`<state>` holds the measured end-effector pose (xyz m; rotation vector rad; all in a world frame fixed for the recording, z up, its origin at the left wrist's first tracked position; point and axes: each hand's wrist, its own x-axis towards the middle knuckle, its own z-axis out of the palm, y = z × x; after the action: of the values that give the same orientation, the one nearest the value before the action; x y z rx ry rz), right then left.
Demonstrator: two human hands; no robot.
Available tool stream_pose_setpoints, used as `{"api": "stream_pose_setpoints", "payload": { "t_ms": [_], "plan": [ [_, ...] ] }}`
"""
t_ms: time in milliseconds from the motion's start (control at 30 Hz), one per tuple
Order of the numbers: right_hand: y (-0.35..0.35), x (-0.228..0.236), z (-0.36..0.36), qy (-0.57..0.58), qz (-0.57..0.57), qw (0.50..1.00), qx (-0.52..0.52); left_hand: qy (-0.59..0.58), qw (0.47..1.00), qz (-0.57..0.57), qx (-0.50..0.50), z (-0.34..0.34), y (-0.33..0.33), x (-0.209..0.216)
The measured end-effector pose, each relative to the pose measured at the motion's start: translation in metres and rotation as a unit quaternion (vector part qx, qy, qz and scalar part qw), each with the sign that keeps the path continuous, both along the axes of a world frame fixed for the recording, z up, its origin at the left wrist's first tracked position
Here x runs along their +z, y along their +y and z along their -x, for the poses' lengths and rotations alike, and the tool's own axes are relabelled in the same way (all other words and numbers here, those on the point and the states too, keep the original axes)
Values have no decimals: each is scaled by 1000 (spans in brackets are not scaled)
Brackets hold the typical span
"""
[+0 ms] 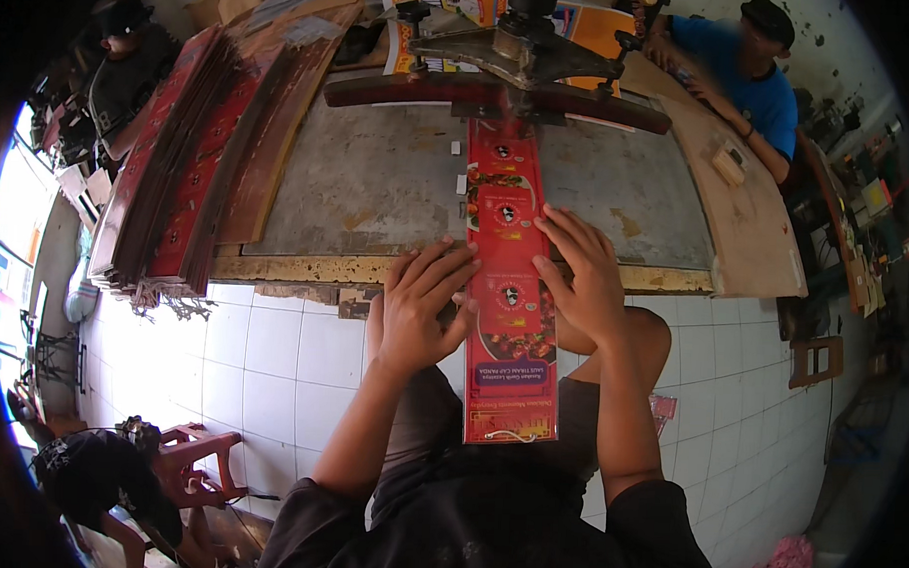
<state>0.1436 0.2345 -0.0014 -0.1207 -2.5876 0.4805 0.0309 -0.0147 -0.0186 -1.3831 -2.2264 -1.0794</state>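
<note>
A long red printed card strip (511,297) runs toward me from under a dark metal press (520,56), its near end sticking out past the worktable's front edge over my lap. Round printed emblems and food pictures cover it, and a pale string loop (514,435) lies at the near end. My left hand (421,308) rests along the strip's left edge, fingers stretched out and fingertips touching it or very close. Across the right edge lies my right hand (582,271), its fingers extended with the tips on the card. The strip's far end is hidden beneath the press.
Tall stacks of similar red strips (205,192) stand at the table's left, cords hanging from their near ends. The grey worktable (358,180) has a worn yellowish front edge. A wooden block (729,164) sits at right, near a person in blue (766,105). A red stool (193,458) stands lower left.
</note>
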Motion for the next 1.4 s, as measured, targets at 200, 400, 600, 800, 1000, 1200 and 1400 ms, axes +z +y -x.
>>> {"api": "stream_pose_setpoints", "payload": {
  "t_ms": [200,400,600,800,1000,1200,1400],
  "plan": [
    [1,-1,-1,-1,1,1000,6,1,1000,-2,10,0,1,0],
    [0,3,-2,-11,-3,1000,5,5,1000,-1,9,0,1,-1],
    [-2,3,-3,-18,-2,1000,-4,6,1000,0,8,1,0,-3],
    [-2,-1,-2,-4,-3,1000,-4,5,1000,3,9,1,-1,-2],
    [-1,-1,-2,-2,-7,1000,-4,7,1000,7,11,1,1,-1],
    [-2,1,-3,-3,-2,1000,-2,8,1000,-1,10,1,1,-3],
    [0,3,-3,-2,0,1000,1,5,1000,-9,8,1,1,-3]
  ]
}}
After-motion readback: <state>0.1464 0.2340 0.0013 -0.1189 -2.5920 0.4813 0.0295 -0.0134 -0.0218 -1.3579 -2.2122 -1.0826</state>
